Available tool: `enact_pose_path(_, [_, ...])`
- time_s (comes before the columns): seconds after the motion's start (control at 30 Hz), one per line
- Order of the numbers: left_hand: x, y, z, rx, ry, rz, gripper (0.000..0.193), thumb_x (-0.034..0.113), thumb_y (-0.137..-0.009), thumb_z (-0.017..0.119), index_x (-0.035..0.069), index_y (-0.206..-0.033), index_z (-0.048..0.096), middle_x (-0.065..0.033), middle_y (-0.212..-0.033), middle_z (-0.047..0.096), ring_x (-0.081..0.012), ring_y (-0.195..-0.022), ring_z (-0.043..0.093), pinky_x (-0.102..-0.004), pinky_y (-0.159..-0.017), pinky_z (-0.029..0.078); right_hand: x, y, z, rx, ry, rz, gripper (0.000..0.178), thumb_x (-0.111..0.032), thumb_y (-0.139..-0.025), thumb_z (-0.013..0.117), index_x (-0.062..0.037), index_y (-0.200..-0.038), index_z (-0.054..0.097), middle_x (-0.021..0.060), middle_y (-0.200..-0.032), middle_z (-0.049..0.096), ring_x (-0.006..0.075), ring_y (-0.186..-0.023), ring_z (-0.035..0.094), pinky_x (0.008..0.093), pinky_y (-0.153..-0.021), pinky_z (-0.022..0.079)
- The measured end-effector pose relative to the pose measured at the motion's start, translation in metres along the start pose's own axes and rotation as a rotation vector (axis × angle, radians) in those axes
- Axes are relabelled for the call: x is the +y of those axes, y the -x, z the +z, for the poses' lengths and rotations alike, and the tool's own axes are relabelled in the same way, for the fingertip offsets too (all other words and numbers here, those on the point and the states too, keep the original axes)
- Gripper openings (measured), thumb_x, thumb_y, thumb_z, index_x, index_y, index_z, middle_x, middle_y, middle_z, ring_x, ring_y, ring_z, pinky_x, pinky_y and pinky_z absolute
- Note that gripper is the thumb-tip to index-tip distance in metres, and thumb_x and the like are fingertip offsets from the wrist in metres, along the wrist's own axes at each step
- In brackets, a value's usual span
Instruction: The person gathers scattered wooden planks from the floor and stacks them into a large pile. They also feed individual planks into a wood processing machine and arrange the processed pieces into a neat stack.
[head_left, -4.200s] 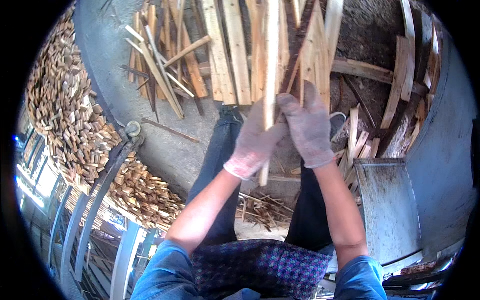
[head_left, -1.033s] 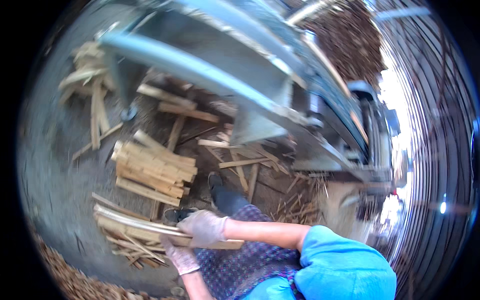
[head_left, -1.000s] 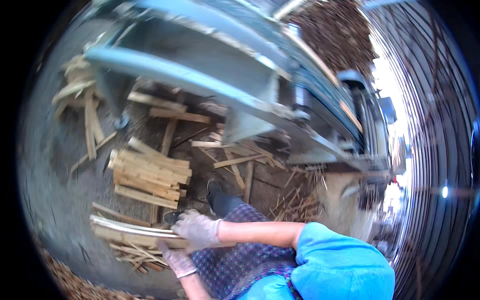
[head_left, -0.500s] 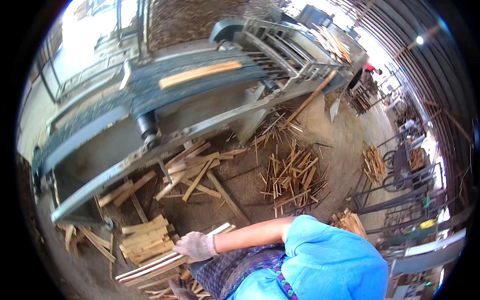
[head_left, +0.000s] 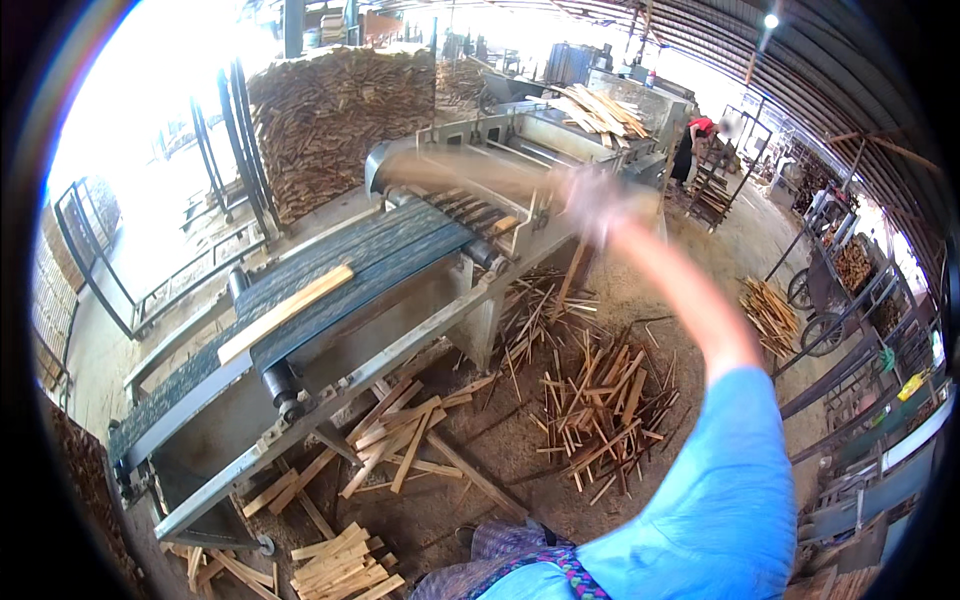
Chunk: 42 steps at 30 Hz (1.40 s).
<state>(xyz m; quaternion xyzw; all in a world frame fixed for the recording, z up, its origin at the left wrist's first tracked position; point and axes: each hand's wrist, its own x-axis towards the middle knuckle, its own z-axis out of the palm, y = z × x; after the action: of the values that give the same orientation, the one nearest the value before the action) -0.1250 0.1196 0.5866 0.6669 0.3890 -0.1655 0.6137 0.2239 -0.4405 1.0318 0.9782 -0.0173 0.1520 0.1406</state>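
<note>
My right hand [head_left: 592,205], in a pale work glove, is stretched out high over the near side of the machine, at the right end of the belt conveyor. Its fingers are closed on one end of a wooden slat [head_left: 470,172], which points left across the machine's rollers. Hand and slat are both smeared by motion. Below them, another wooden slat [head_left: 287,312] lies lengthwise on the dark conveyor belt [head_left: 400,240]. My left hand is out of view.
Cut slats [head_left: 345,565] are stacked at the lower left, near my apron. Loose offcuts [head_left: 405,435] and a heap of thin strips [head_left: 610,410] lie on the floor. More boards [head_left: 595,112] rest atop the machine. A person in red [head_left: 697,140] bends over farther back.
My right hand has swung from the low stack up and right to the machine, bringing a slat. My left hand has left view. The slat on the belt has moved left.
</note>
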Motion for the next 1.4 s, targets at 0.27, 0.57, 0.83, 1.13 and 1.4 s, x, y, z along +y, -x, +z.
enact_pose_path(0.27, [0.038,-0.010,0.016,-0.011,-0.108,0.073,0.047,0.037,-0.096,0.059,0.002,-0.127,0.057,-0.0178,-0.122,0.057,-0.0303,-0.111,0.055,-0.0440,-0.094,0.049,-0.065,0.109,0.107,-0.587,0.049,-0.320,0.042,-0.038,-0.095,0.056,-0.0028,-0.116,0.055,0.0186,-0.109,0.067,0.0319,-0.105,0.064,0.0471,-0.096,0.049])
enact_pose_path(0.57, [0.033,-0.012,0.029,-0.018,-0.179,0.042,0.050,0.031,-0.093,0.064,0.001,-0.132,0.055,-0.0228,-0.130,0.054,-0.0359,-0.119,0.054,-0.0454,-0.099,0.048,-0.137,0.538,0.310,-1.593,-0.532,-0.235,0.054,-0.049,-0.089,0.060,-0.0006,-0.105,0.076,0.0235,-0.110,0.073,0.0397,-0.100,0.071,0.0504,-0.087,0.055])
enact_pose_path(0.83, [-0.052,0.010,-0.034,0.103,-0.273,0.044,0.055,0.026,-0.090,0.069,-0.001,-0.136,0.053,-0.0273,-0.138,0.052,-0.0409,-0.125,0.053,-0.0465,-0.103,0.047,-0.139,0.541,0.375,-1.297,-0.516,-0.056,0.062,-0.053,-0.091,0.050,0.0037,-0.101,0.074,0.0278,-0.105,0.071,0.0440,-0.099,0.070,0.0517,-0.087,0.055])
enact_pose_path(1.13, [-0.111,0.051,-0.065,0.427,-0.130,-0.009,0.062,0.037,-0.101,0.057,-0.008,-0.143,0.050,-0.0264,-0.144,0.055,-0.0360,-0.138,0.049,-0.0375,-0.116,0.035,-0.224,0.350,0.365,-1.020,-0.772,0.024,0.059,-0.041,-0.088,0.067,0.0035,-0.126,0.065,0.0253,-0.122,0.069,0.0359,-0.118,0.065,0.0393,-0.100,0.049])
enact_pose_path(1.4, [-0.212,0.157,-0.009,0.620,0.124,-0.449,0.062,0.042,-0.098,0.056,-0.005,-0.138,0.056,-0.0272,-0.137,0.061,-0.0389,-0.132,0.055,-0.0404,-0.109,0.041,-0.301,0.294,0.350,-1.323,-0.478,-0.431,0.069,-0.044,-0.086,0.069,0.0034,-0.135,0.061,0.0250,-0.136,0.063,0.0379,-0.130,0.057,0.0405,-0.110,0.044])
